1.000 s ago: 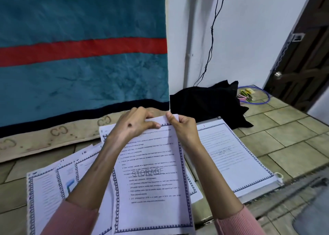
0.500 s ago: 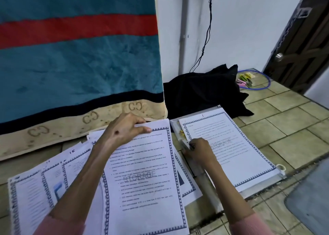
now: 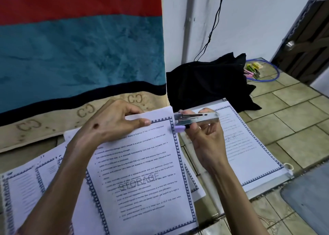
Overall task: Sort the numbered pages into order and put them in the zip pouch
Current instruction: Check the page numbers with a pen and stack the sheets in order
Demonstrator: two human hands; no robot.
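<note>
My left hand (image 3: 110, 122) grips the top edge of a stack of printed pages (image 3: 142, 177) with a blue border and a "STORAGE" watermark, thumb on top. My right hand (image 3: 204, 138) holds a small silver stapler (image 3: 195, 119) with a lilac base, its mouth at the stack's top right corner. Another bordered page (image 3: 249, 153) lies on the clear zip pouch (image 3: 267, 192) to the right. More loose pages (image 3: 26, 190) lie on the floor at the left, under my left arm.
A teal, red and beige blanket (image 3: 80, 57) hangs behind the pages. A black cloth (image 3: 208, 85) lies by the white wall, with a blue cable loop and coloured clips (image 3: 252, 71) beyond. A grey mat (image 3: 309, 195) is at the right, on tiled floor.
My right hand let go of the stack, reached down beside the pouch, and came back up holding the stapler at the stack's top right corner. My left hand kept its grip.
</note>
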